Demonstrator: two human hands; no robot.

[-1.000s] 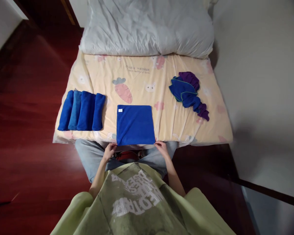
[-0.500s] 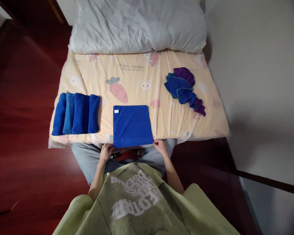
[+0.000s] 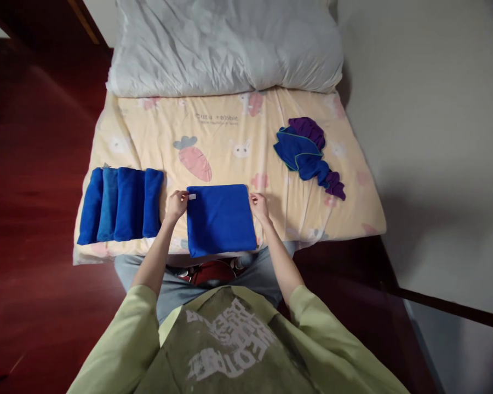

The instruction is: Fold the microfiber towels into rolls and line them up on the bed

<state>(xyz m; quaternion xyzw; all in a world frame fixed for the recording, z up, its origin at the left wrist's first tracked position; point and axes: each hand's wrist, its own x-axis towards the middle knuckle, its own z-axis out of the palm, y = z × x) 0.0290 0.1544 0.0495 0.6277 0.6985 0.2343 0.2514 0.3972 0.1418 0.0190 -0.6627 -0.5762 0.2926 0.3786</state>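
A blue cloth (image 3: pixel 221 221), folded to a near-square with a small white label (image 3: pixel 192 196) at its far left corner, lies flat at the front edge of the bed. Beside that corner is my left hand (image 3: pixel 177 204), its fingertips at the cloth's edge and slightly parted. On the opposite side, my right hand (image 3: pixel 259 207) hovers by the far right edge with thumb and fingers loosely curved and apart. Several rolled blue cloths (image 3: pixel 121 204) lie side by side at the left. To the right is a crumpled heap of blue and purple cloths (image 3: pixel 304 153).
The bed has a cream printed sheet (image 3: pixel 148 123) with carrot and rabbit figures. A large pale quilt or pillow (image 3: pixel 225 46) covers its far end. A grey wall (image 3: pixel 427 137) stands at the right, and dark red floor (image 3: pixel 36 219) shows at the left.
Both hands have let go of the cloth's near corners and moved forward along its sides to the far corners. The cloth lies much as before; the view has shifted slightly.
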